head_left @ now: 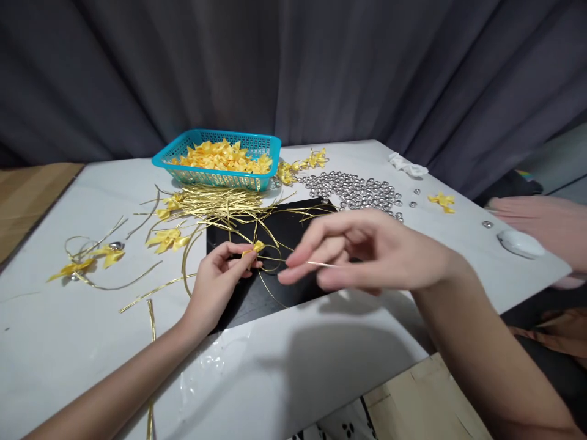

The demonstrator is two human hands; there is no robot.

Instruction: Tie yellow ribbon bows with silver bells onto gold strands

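Observation:
My left hand (223, 273) is closed in a pinch on a small yellow ribbon bow (258, 246) above a black board. From the bow runs a thin gold cord (273, 259), which makes a loop to the bow's right. My right hand (362, 253), raised over the board's right part, has this cord between its thumb and fingers, and a short end shows near the thumb. On the black board (238, 308) lie more strands of gold cord. Behind my left hand a pile of cut gold cords (220, 205) reaches onto the board's far edge.
A blue basket (158, 157) with yellow ribbon pieces stands at the back. Many silver beads (362, 190) are spread at right. Finished-looking bows (110, 253) lie left on the white table (55, 348). A white dish (520, 243) and another person's arm (541, 226) are far right.

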